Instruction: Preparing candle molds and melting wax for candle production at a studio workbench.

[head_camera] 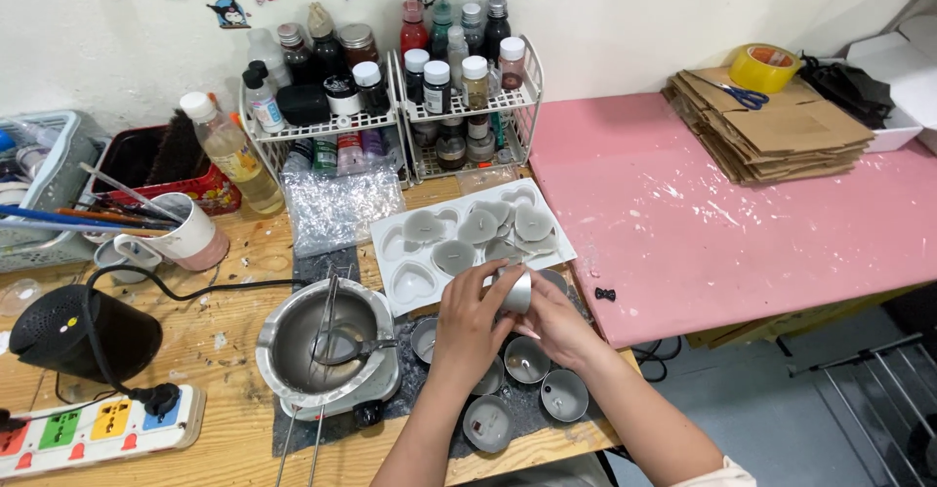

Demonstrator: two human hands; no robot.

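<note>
Both hands, the left hand (471, 323) and right hand (553, 326), are gripping a small round silver metal tin (516, 292) above similar tins (527, 359), beside the white heart-shaped mould tray (410, 250), probably needing steady, level handling.

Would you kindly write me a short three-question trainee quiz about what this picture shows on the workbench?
1. True or false: both hands hold the small metal cup.
2. What shape are the cavities in the white mould?
3. Where does the metal pot sit relative to the left hand: A) left, B) right, C) behind it on the pink table?

Key: 1 true: the right hand grips it too. 2 hearts. 3 A.
</note>
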